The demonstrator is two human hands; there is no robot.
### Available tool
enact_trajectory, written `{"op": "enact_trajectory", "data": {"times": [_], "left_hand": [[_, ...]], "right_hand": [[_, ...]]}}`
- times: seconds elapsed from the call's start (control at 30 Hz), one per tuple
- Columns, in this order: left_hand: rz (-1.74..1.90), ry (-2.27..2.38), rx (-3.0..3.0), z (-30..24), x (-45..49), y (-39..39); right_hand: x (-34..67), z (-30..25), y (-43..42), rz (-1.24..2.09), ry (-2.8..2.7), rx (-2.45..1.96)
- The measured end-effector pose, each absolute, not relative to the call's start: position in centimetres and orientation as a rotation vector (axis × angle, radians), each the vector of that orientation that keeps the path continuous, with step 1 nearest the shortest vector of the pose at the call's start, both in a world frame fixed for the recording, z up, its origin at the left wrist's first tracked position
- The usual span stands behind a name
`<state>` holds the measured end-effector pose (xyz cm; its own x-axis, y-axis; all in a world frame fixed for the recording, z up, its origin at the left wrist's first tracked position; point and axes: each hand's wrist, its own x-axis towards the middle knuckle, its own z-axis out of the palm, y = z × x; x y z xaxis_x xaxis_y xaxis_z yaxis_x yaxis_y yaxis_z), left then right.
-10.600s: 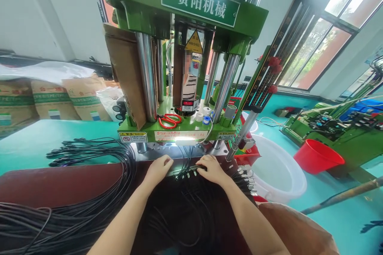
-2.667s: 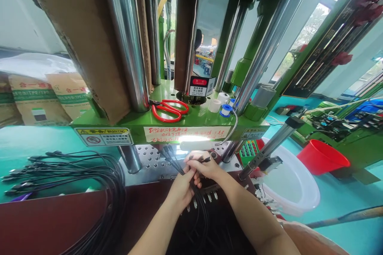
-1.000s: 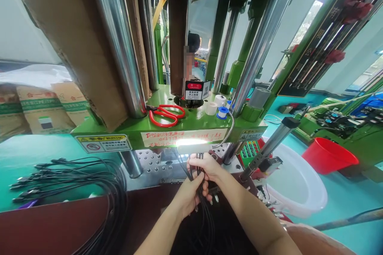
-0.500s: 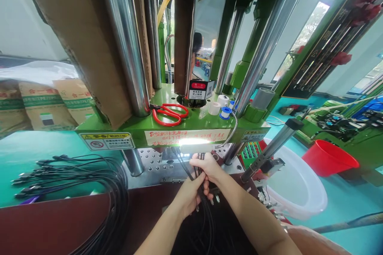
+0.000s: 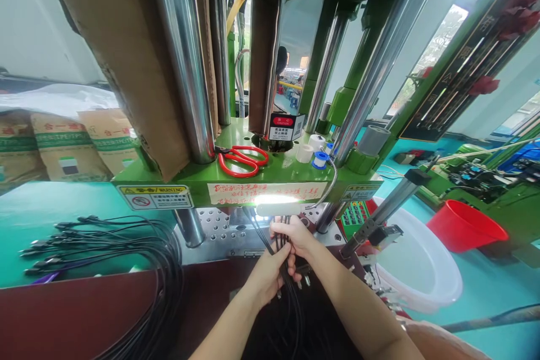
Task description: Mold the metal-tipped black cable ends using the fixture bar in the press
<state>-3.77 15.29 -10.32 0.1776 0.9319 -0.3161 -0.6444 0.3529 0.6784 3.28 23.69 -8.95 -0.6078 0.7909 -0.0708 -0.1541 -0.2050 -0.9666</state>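
Left hand and right hand both clench their grip on a cable bunch below the press; plugs hang free, seemingly not yet seated.

Maroon benchtop spans foreground; teal surface behind it at left. Coil of black cables lies over both, plug ends fanned left on teal. Second cable bunch lies on maroon at centre, metal-tipped ends near perforated steel plate. Green machine ledge above plate carries red scissors, white rolls, blue-cored roll, grey cylinder. Teal floor at right: red bucket, tilted; white basin just beside bench.
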Motion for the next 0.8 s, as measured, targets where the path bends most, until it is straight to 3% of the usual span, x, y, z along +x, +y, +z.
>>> {"op": "enact_trajectory", "data": {"times": [0.23,0.8], "left_hand": [[1.158,0.814,0.524,-10.73,-3.0,15.12],[1.181,0.804,0.479,-11.26,-2.73,15.19]], "right_hand": [[3.69,-9.11,23.79,2.147,-1.308,-0.712],[3.81,-8.48,23.89,1.993,-1.469,-0.764]]}}
